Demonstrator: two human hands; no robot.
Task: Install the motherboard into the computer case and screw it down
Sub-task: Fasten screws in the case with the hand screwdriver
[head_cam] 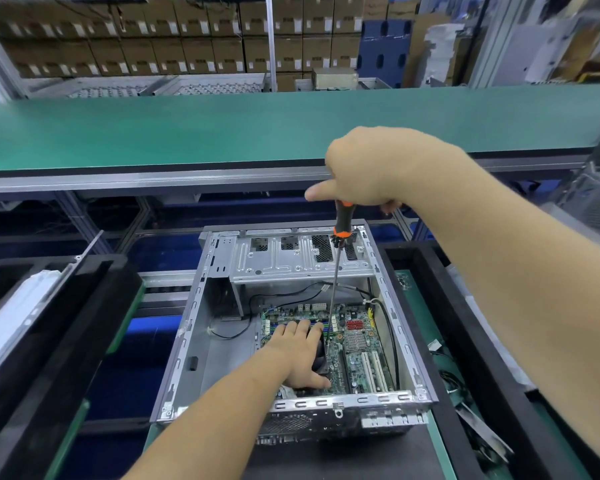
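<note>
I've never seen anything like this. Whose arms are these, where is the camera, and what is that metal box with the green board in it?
There is no machine here: a person works with bare hands, and the single picture comes from a camera worn on their head, looking forward and down. The metal box is an open computer case lying on a workbench. Inside it sits the motherboard, the green circuit board. The left hand lies flat on the board, fingers straight, over a dark fan. The right hand grips a screwdriver by its black and orange handle, its long shaft reaching down to the board. Whether the tip sits on a screw is too small to tell. Behind runs a green conveyor, with shelves of cardboard boxes beyond.
</note>
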